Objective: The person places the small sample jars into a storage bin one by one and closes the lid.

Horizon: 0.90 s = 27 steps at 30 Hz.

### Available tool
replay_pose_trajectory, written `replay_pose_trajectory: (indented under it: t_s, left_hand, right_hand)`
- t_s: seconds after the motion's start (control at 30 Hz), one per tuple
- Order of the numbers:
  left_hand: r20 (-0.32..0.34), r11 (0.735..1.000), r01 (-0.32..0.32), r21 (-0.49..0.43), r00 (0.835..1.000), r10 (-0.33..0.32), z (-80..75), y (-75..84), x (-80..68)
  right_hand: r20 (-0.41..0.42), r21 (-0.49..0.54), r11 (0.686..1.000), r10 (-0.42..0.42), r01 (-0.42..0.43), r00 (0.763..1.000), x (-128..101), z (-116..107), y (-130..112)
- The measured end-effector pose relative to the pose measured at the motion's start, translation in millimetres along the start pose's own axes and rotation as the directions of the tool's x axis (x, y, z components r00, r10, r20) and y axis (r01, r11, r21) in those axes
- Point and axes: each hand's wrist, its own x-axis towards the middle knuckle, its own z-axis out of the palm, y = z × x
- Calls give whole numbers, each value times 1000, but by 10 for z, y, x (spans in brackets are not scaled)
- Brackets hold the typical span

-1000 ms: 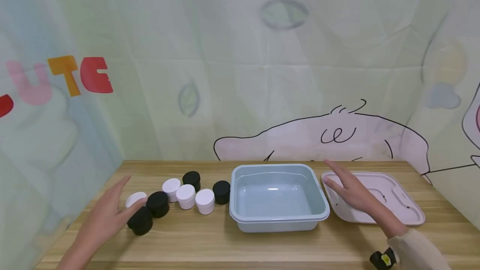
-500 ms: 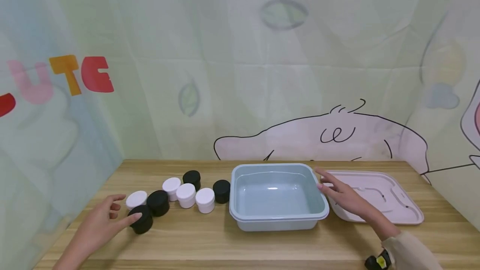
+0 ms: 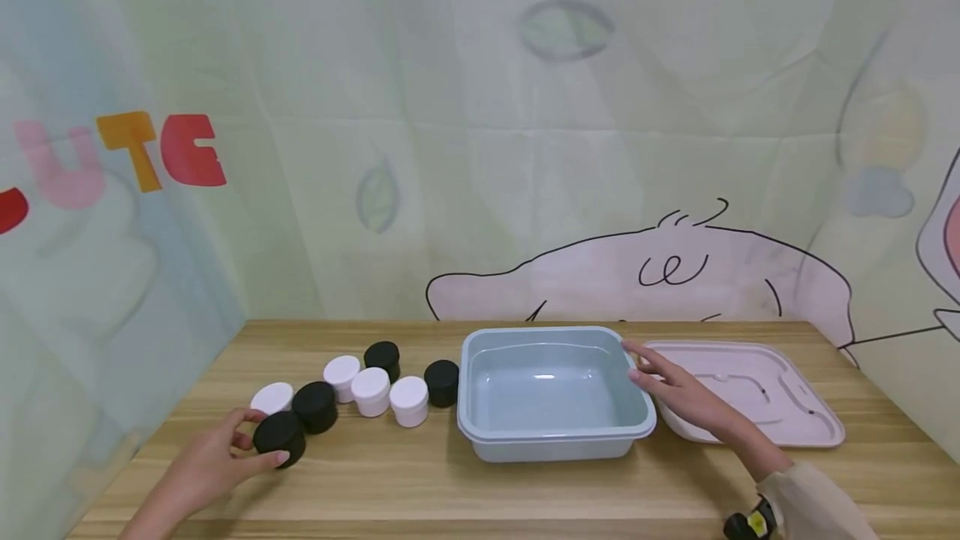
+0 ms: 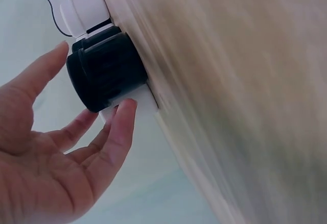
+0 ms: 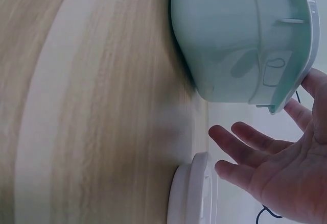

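A black lidded jar [image 3: 280,433] stands on the wooden table at the left, with my left hand [image 3: 207,461] round it. In the left wrist view the thumb is on one side of this jar [image 4: 104,73] and the fingers on the other. Beside it are a white jar [image 3: 272,397] and another black jar [image 3: 315,405]. My right hand [image 3: 686,390] touches the right rim of a light blue basin [image 3: 555,450] with thumb and forefinger. In the right wrist view its other fingers [image 5: 240,150] are spread apart from the basin.
Between the left hand and the basin stand three white jars [image 3: 371,392] and two black jars [image 3: 442,382]. A pale pink lid [image 3: 810,415] lies flat to the right of the basin, partly behind my right forearm. A printed cloth [image 3: 480,148] hangs along the table's back.
My left hand has come down from above the jars and closed round the nearest black one. My right hand has moved left from over the pink lid to the basin's rim.
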Motion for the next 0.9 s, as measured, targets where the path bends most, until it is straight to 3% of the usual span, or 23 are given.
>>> replay_pose_trajectory:
  t_s: [0.27,0.53,0.9]
  left_hand:
    - [-6,1000,6,23,1000,-6,16,-1,41]
    - [-77,999,-13,41,997,17,30,14,48]
    - [-158,998,-62,15,985,63,1,327,33]
  right_hand:
    - [-10,6,1000,-11,11,1000,-1,8,-6]
    - [-11,22,1000,19,-19,1000,-4,22,-51]
    - [-15,71,996,51,-50,999,2,21,-64]
